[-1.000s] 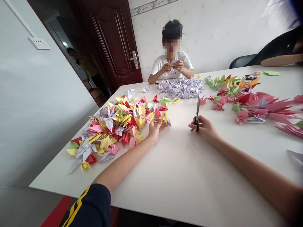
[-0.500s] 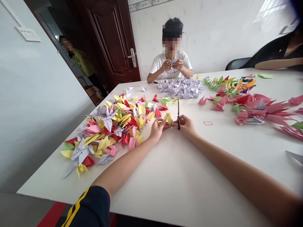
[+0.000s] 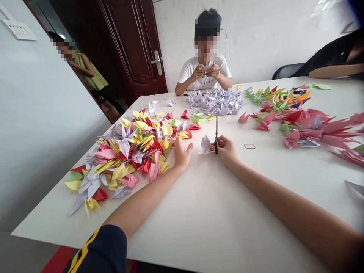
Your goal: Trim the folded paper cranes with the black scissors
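My left hand is at the right edge of a heap of folded paper cranes in yellow, red, pink, white and green. Its thumb stands apart from the fingers, and the fingertips reach a yellow crane. To its right, my right hand is closed around a pair of dark scissors, blades pointing away from me. A white paper crane is at that hand's fingertips, low over the white table. How firmly they pinch it I cannot tell.
Across the table a person in a white shirt folds paper behind a pile of white cranes. More pink, green and orange cranes lie at right, near another person's arm. Someone in green is by the brown door.
My left hand has moved left to the heap, letting go of the yellow crane it held. The white crane now shows at my right fingertips. The person in the doorway has shifted left.
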Motion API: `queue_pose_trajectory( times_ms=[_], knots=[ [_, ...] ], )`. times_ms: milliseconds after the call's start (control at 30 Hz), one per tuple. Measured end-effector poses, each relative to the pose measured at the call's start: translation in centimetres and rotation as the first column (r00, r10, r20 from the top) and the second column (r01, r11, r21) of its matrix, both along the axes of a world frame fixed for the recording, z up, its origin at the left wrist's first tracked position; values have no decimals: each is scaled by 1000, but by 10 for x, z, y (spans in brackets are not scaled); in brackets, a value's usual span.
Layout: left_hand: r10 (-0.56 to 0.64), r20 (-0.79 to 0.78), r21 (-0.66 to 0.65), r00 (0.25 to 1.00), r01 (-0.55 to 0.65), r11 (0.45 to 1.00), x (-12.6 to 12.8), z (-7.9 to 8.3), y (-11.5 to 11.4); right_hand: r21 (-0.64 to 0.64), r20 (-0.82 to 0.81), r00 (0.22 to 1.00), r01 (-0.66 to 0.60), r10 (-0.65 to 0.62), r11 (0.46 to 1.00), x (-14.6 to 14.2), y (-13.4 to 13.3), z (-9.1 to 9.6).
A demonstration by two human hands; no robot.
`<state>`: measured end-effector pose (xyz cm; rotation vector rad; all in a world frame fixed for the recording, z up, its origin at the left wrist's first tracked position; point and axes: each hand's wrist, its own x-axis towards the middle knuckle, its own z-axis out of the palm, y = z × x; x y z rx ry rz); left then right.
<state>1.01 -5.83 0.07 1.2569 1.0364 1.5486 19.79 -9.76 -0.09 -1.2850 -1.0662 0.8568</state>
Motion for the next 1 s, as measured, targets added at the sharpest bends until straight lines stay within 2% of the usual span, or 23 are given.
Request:
queue_pose_trajectory(
  times_ms=[67,133,233,367,467,600,767,867,1000],
  knots=[
    [-26,-56,90,998,31,995,3,3,-6,7,-16,1000,-12,12,1000,0,0,0],
    [-123,-135,118,983,140,983,6,6,-12,15,-23,1000,-17,18,1000,-1,0,1],
    [-304,-174,36,937,315,948,10,9,-17,35,-54,998,-34,36,999,-1,1,2],
    [-427,-157,-63,890,423,904,11,9,-16,56,-127,984,-115,122,992,-3,0,4],
    [-456,-146,-78,878,450,890,10,8,-14,53,-138,976,-160,166,986,-4,-2,6],
    [-401,-75,-97,913,394,914,7,10,-12,50,-140,977,-156,161,987,-5,-2,6],
    [-438,-2,-118,899,435,893,6,9,-9,64,-150,972,-171,179,983,-4,0,3],
    [-451,-34,-96,892,446,890,7,5,-5,74,-129,977,-160,168,984,-3,1,2],
    [-517,-77,-113,853,507,854,7,2,-3,62,-139,977,-155,162,986,-3,0,3]
  ],
)
